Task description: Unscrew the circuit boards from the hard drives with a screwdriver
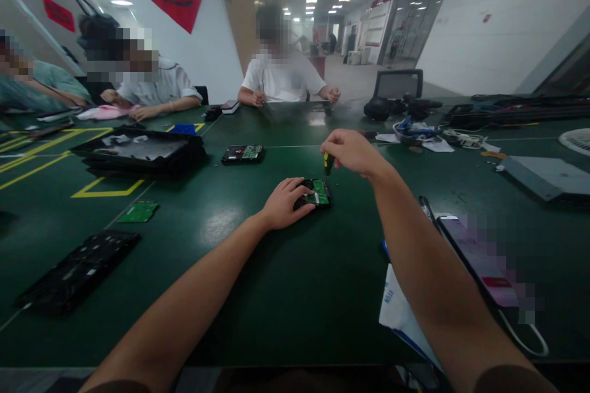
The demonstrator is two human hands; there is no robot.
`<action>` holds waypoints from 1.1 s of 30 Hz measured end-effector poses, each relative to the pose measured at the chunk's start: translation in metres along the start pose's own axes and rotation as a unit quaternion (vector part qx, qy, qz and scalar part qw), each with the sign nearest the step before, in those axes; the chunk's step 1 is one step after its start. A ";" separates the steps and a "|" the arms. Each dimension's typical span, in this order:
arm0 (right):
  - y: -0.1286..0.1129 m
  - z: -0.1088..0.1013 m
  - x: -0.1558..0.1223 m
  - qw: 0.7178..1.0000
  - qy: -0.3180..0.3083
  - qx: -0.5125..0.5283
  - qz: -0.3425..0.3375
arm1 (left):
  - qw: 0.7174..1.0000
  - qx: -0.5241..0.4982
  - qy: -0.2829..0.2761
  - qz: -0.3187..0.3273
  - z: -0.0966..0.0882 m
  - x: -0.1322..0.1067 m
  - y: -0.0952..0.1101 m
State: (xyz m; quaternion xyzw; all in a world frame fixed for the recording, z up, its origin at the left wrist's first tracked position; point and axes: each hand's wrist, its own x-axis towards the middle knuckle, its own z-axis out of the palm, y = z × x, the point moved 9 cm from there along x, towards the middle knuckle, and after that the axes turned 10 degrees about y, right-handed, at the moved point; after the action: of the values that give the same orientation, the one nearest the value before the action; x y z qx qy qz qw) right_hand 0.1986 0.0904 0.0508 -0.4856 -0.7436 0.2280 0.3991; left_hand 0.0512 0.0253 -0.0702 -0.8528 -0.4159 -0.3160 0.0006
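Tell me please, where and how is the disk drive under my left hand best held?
Probably its near and far edges, coming from the left: the disk drive lies flat, green side up, and the screwdriver in your right hand hangs near its far right corner.

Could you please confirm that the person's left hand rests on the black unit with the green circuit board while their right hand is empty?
Not quite: the right hand is not empty; the head view shows it holding a yellow-and-black tool. The left hand does rest on the black unit with the green circuit board.
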 end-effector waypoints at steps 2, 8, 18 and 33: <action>-0.002 0.006 -0.001 0.999 -0.020 0.042 -0.012 | 1.000 0.003 0.004 0.001 0.000 0.000 0.000; 0.002 0.015 -0.001 0.994 -0.056 0.095 -0.003 | 1.000 0.001 0.004 0.001 0.000 0.000 0.001; -0.003 0.007 -0.004 0.993 -0.053 0.099 0.023 | 1.000 0.003 0.005 -0.004 -0.001 0.000 -0.001; 0.006 -0.003 -0.001 0.996 -0.063 0.069 0.002 | 1.000 0.004 -0.002 0.005 0.000 0.000 -0.003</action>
State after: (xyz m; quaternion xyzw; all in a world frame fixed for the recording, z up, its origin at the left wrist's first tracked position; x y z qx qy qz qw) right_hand 0.2045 0.0921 0.0476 -0.4433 -0.7488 0.3101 0.3831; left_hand 0.0484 0.0272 -0.0710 -0.8555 -0.4128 -0.3125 0.0052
